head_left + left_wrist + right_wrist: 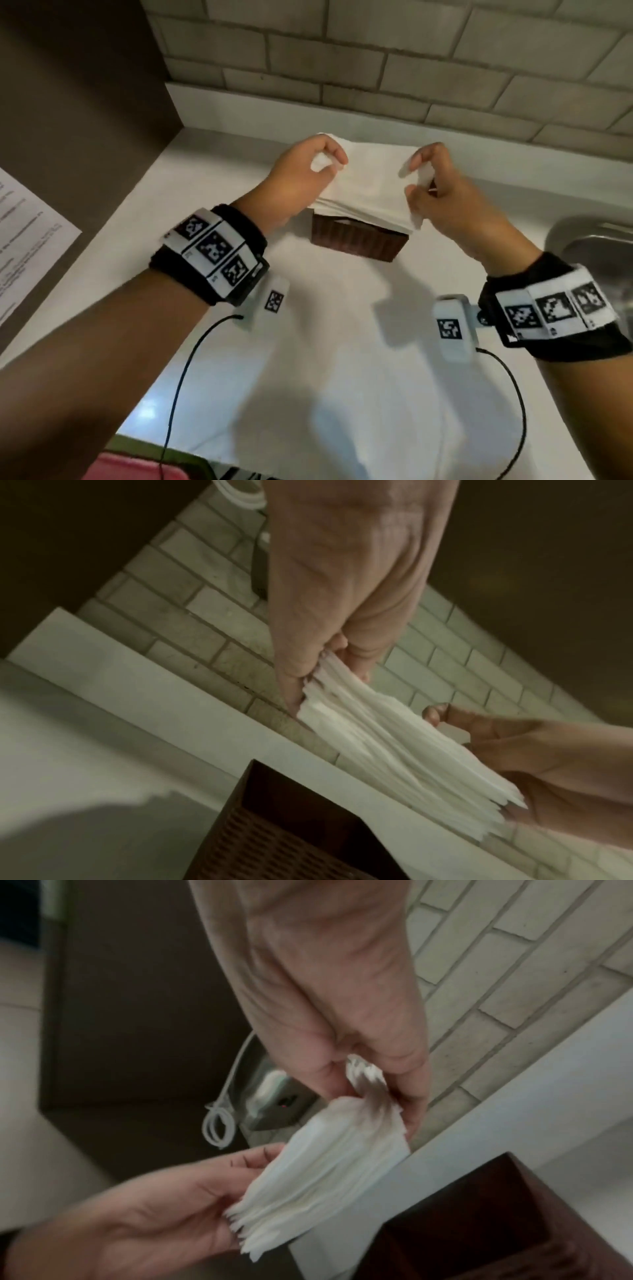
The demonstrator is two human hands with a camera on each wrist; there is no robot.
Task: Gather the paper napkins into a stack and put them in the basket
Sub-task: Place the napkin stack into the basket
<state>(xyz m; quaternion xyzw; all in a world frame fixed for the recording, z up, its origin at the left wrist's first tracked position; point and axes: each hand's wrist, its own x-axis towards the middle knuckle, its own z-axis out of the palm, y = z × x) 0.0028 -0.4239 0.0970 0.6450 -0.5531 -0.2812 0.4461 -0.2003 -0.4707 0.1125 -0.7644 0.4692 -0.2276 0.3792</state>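
Now napkin stack (368, 186) between both hands, above basket (356, 241)

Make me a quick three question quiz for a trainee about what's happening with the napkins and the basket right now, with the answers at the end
1. True or false: the napkin stack already rests inside the basket.
2. Multiple choice: how is the stack held? A) by the left hand alone B) by the right hand alone C) by both hands, one at each end.
3. Fill in: the basket stands on the white ______, in front of the tiled wall.

Key: 1 false, the stack is held above the basket. 2 C. 3 counter.
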